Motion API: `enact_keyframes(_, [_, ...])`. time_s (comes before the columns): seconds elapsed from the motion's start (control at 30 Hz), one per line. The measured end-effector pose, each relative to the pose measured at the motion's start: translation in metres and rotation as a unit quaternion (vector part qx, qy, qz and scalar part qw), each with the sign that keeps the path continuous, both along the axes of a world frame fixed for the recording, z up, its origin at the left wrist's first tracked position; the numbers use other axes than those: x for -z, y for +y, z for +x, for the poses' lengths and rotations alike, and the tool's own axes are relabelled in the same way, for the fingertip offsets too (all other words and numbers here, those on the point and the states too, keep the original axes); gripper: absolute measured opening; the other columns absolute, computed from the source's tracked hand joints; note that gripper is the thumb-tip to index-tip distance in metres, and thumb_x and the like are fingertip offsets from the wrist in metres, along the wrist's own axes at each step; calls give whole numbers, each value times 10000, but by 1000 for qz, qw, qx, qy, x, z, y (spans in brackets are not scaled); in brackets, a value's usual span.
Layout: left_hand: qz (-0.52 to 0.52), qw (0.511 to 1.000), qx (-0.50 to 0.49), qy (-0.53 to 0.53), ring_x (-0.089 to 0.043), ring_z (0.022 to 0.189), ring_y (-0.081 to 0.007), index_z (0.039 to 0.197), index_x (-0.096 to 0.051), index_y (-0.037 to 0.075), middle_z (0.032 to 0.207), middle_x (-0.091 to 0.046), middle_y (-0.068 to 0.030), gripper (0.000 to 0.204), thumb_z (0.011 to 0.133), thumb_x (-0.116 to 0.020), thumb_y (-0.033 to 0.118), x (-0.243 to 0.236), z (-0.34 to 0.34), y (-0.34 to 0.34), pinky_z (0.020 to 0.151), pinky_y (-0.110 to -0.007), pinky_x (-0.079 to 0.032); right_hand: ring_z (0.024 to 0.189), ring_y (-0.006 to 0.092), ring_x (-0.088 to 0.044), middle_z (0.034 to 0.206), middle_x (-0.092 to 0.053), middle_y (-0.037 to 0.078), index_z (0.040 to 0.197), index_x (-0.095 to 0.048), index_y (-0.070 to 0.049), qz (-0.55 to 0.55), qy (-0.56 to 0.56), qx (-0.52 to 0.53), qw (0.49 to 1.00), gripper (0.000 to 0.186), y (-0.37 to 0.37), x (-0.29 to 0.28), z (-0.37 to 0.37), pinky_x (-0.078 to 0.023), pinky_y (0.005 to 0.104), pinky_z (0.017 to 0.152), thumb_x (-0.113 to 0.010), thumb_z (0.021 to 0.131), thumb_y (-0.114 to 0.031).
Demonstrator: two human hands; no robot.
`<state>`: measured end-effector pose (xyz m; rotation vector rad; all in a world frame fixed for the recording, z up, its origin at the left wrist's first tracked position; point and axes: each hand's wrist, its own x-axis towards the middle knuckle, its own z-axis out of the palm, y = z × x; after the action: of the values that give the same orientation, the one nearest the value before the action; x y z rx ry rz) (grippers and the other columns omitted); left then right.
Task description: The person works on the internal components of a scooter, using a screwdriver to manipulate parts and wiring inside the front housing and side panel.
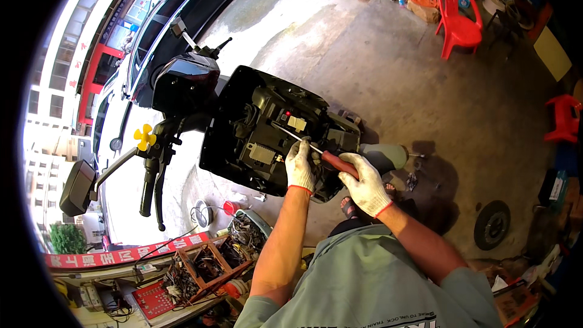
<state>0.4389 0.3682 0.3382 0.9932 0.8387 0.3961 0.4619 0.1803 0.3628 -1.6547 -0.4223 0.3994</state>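
A screwdriver [339,163] with a red handle and a long metal shaft slants into the open body of a black electric scooter [234,118]. My right hand [368,186], in a white knit glove, is wrapped around the handle. My left hand [300,167], gloved the same way, is closed at the shaft with its fingertips against it. The shaft's tip reaches toward a dark box [280,123] that carries a small red light and a pale label. Beside the left hand, inside the same cavity, sits a grey finned metal unit [261,153] with wiring near it.
At the left stand the scooter's handlebar grip [148,188], a mirror [79,187] and a small yellow propeller ornament [145,137]. A red plastic chair [460,21] and a tyre [492,225] are on the right. Behind my left arm is a wooden crate [203,273] of wires.
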Motion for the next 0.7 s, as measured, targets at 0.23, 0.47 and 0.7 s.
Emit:
enact_keyframes(0.23, [39, 999, -6, 18, -563, 593, -97, 1083, -636, 31, 778, -634, -21, 219, 993, -601, 227, 6, 2, 11, 531, -225, -456, 1066, 370, -613, 1134, -623, 194, 1206, -581, -14, 0, -10, -3, 1000, 396, 12, 2, 5, -491, 392, 919, -712, 837, -68])
enact_keyframes(0.47, [46, 999, -16, 19, -552, 590, -95, 1086, -635, 27, 757, -622, -19, 228, 994, -599, 233, 7, 5, 10, 534, -222, -450, 1067, 364, -616, 1131, -626, 196, 1199, -584, -11, 3, -8, -5, 1000, 385, 13, -1, 8, -492, 387, 917, -707, 839, -64])
enact_keyframes(0.7, [39, 999, -17, 14, -541, 580, -96, 1108, -630, 26, 748, -615, -18, 235, 994, -596, 230, 4, 4, 9, 536, -224, -445, 933, 291, -660, 1044, -658, 156, 1197, -583, 2, 7, -53, 10, 999, 333, 16, 5, 6, -522, 345, 814, -673, 891, -94])
